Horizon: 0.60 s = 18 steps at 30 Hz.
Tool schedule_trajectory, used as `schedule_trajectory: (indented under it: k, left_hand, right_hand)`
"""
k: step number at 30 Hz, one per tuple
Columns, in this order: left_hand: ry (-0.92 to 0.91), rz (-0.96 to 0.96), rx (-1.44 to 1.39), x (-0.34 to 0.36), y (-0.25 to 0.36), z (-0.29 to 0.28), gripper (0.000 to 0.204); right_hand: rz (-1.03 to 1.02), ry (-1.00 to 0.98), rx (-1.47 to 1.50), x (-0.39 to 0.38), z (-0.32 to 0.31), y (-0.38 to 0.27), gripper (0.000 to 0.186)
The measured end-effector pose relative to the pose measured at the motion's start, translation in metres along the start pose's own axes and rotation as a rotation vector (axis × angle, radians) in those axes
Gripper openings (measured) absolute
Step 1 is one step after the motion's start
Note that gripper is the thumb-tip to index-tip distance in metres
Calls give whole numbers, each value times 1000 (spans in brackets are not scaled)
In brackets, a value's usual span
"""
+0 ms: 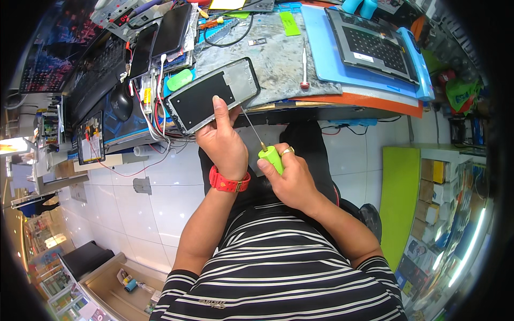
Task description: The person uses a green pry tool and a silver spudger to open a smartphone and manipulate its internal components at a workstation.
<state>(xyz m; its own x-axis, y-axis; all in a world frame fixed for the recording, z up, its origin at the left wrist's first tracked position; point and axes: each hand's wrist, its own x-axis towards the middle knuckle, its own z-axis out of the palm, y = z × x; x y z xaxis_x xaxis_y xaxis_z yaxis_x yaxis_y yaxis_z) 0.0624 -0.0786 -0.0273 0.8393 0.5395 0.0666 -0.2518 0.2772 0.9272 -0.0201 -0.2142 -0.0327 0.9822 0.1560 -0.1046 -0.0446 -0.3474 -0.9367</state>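
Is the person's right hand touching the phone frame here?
Apart. The head view shows the right hand gripping the green-handled tool, with white floor visible between that hand and the phone frame.

Red digits are glowing on a small display of a grey bench unit. 1 white label is sticking to a grey laptop panel. Lettering is showing on a green bag and, in pale script, low on the striped shirt.
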Motion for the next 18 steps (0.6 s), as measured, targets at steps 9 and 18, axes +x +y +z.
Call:
schedule_trajectory:
  k: [9,18]
  left_hand:
    - [-163,-144,-362,5,14,-15,22]
    - [-207,-143,-47,10,22,-33,25]
  right_hand:
    - [81,40,12,8,-10,6,48]
    - [-97,40,-151,1,-11,0,48]
